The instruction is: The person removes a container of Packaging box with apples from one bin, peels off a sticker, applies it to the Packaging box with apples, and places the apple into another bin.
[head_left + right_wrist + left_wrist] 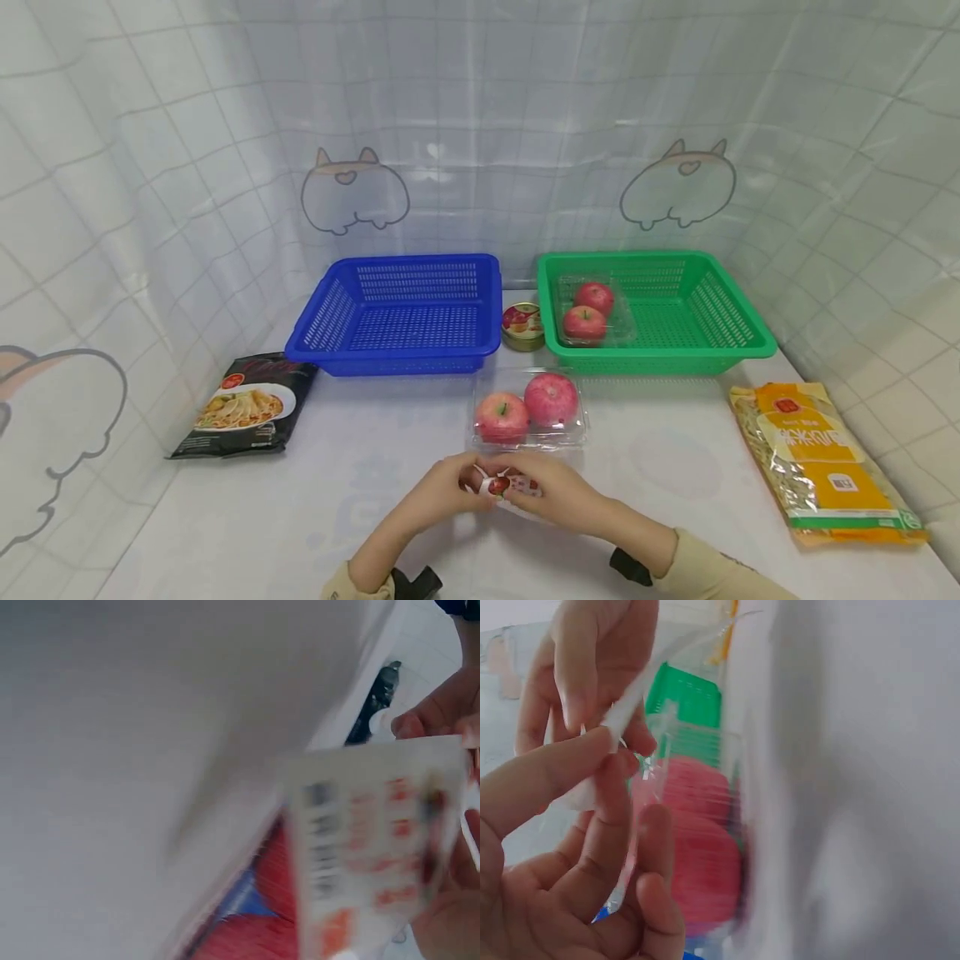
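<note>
Left hand (441,493) and right hand (558,493) pinch a printed label (375,847), boxed apples (551,402) just beyond, green basket (660,364) near the table (300,508)'s rear edge

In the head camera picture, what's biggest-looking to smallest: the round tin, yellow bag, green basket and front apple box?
1. Green basket
2. Yellow bag (being nearer the camera may make it look bigger)
3. Front apple box
4. Round tin
</note>
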Demonstrator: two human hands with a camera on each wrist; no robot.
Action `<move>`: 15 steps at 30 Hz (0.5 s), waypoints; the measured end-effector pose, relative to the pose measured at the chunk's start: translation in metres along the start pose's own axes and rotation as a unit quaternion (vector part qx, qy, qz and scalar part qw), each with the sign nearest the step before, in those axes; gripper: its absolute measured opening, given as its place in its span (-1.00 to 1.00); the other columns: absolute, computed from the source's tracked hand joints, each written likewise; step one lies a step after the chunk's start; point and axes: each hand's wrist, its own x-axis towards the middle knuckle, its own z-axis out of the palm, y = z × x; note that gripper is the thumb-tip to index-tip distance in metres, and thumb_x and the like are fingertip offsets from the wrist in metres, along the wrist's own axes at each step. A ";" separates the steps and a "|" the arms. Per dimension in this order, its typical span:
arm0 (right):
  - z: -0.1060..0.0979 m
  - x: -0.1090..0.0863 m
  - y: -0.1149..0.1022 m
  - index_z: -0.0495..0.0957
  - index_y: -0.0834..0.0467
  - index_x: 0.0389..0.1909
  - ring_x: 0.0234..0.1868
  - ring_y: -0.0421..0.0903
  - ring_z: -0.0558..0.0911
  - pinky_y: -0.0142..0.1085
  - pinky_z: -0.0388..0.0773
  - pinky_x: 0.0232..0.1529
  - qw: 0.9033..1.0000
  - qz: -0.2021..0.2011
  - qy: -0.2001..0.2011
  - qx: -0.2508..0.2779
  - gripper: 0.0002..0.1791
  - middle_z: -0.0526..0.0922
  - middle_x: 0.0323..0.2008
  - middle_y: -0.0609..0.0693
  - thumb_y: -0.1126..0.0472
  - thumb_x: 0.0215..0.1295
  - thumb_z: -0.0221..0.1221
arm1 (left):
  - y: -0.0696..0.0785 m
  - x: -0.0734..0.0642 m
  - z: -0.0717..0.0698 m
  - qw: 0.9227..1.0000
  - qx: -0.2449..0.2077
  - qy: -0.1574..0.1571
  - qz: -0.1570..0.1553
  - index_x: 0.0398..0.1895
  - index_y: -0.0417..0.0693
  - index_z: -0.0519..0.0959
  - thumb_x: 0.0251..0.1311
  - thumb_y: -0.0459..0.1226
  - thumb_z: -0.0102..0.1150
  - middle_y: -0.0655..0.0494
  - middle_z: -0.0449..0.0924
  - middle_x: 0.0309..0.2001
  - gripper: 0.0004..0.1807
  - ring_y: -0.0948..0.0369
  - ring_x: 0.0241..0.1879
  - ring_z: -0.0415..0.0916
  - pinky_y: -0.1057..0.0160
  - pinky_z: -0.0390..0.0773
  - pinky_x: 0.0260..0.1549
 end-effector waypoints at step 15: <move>-0.023 0.014 -0.019 0.57 0.18 -0.02 -0.24 -0.18 0.56 -0.39 0.56 -0.22 0.989 0.080 0.091 0.080 -0.65 0.59 -0.20 -0.03 0.30 0.13 0.25 | 0.021 0.005 -0.009 0.985 -0.170 0.020 -0.014 -0.05 -0.33 0.44 0.10 -0.33 0.24 0.07 0.59 -0.31 -0.62 0.24 -0.26 0.51 0.25 0.50 -0.19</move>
